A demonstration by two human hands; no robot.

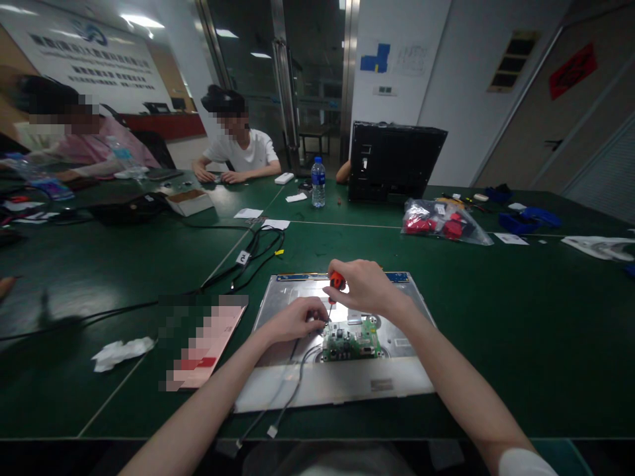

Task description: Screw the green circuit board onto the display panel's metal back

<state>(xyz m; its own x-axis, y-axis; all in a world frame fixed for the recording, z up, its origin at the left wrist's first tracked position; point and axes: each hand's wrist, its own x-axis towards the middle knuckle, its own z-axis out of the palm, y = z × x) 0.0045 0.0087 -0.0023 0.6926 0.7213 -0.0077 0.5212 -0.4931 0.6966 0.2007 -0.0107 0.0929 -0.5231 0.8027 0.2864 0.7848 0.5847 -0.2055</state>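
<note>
Green table (520, 330) — near edge runs just beyond the panel; tabletop stretches away to the right.

Silver panel (342, 381) — flat on the table, under both hands; far edge lined with a blue strip.

Black monitor (394, 162) — upright, far side, well apart.

Pink flat item (215, 340) — left of the panel, near the left forearm.

Right hand (364, 284) — over the panel's far half, grasping the screwdriver by its handle.

Left hand (300, 317) — fingers bent together at the board's far left corner; cannot tell whether they grip anything.

Circuit board (350, 340) — green, mid-panel, nearer than the right hand, right of the left.

Screwdriver (337, 281) — red-and-black handle, slightly tilted, shaft down toward that corner.

Grey cable (300, 377) — from the board's left to the table's near edge.
</note>
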